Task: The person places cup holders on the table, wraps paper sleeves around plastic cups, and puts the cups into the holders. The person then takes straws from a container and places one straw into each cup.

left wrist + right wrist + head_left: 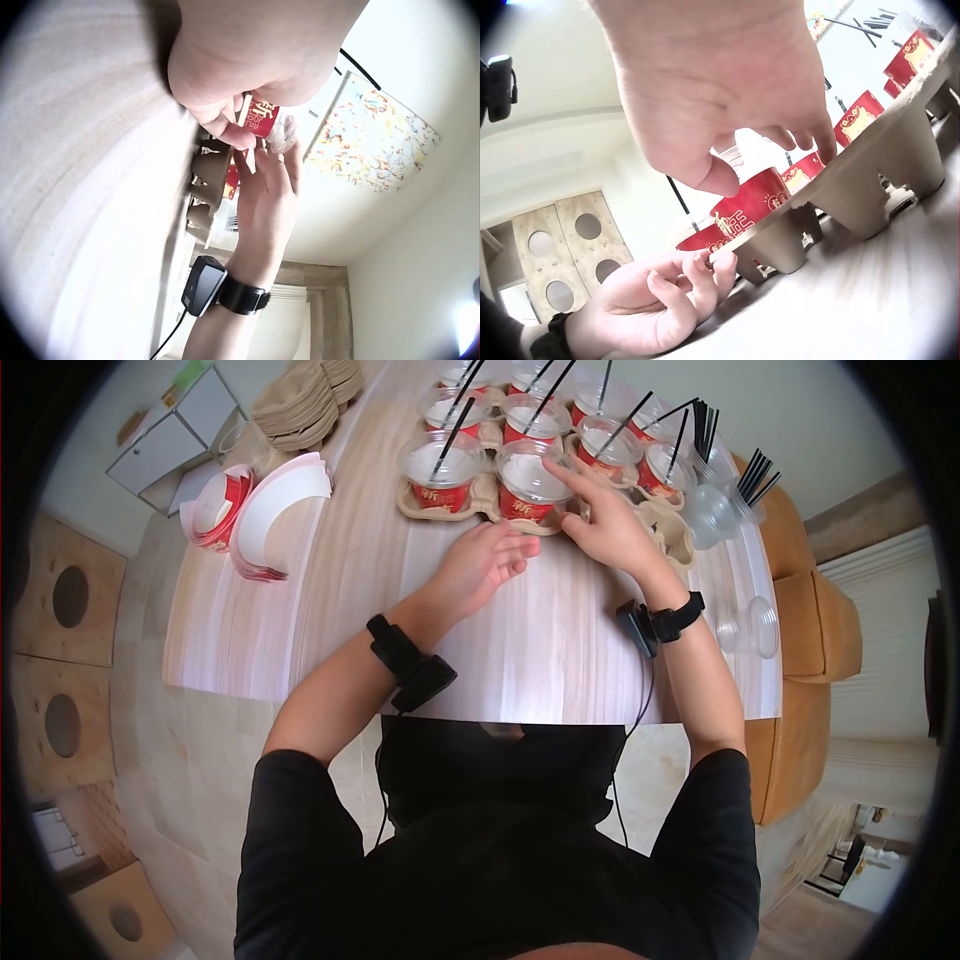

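A red paper cup with a clear domed lid (pixel 533 478) sits in the front right slot of a brown molded-pulp cup carrier (pixel 440 510). It has no straw. My right hand (pixel 603 525) reaches over its right side, fingers extended at the lid and thumb apart, lower down. My left hand (pixel 485 568) lies palm up in front of the carrier, its fingers loosely bent; in the right wrist view, the left hand's fingertips (pixel 724 262) are right at the carrier's rim. Beside that cup stands another lidded red cup (pixel 440 470) with a black straw.
Behind stand several more lidded cups (pixel 535 422) with black straws, in carriers. Clear plastic lids (pixel 710 515) and bundled straws (pixel 758 475) are at the right; a loose lid (pixel 762 628) lies nearer. At the left are stacked carriers (pixel 295 410) and fanned paper sleeves (pixel 275 515).
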Demonstrator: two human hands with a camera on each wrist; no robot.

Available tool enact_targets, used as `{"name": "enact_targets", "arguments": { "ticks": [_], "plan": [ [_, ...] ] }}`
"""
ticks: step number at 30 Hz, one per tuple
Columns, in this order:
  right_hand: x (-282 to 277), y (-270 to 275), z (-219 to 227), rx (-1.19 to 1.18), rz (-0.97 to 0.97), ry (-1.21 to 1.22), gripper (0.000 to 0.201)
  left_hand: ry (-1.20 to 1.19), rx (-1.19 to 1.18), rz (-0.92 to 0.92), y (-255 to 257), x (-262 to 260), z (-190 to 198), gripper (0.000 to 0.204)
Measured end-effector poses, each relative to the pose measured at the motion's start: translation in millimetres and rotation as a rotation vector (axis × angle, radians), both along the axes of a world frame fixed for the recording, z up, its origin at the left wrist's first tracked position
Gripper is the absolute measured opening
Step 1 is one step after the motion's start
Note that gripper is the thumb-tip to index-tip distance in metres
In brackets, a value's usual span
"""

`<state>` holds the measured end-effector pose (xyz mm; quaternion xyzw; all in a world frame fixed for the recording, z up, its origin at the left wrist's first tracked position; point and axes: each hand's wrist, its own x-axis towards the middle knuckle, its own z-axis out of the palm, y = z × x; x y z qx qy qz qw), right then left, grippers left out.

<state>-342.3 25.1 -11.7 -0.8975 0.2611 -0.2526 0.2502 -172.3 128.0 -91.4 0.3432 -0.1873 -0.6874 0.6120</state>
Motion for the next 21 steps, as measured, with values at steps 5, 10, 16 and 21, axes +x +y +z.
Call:
{"name": "enact_targets", "arguments": {
  "ticks": [5,10,16,21],
  "plan": [
    [0,3,0,-0.35,0.022,-0.017,0.065,0.016,0.008,-0.028,0,1,1,0.029],
    [3,3,-9,-0.286,0.126,-0.009,0.065,-0.013,0.06,-0.002,0,-1,3,0.028],
    [-17,13,26,-0.278,0.024,-0.129,0.06,0.021,0.139,-0.032,-4,5,-9,0.019],
    [-65,-46,63,-0.401,-0.286,-0.248,0.028,0.125,0.072,-0.26,4,7,9,0.029]
  ]
}}
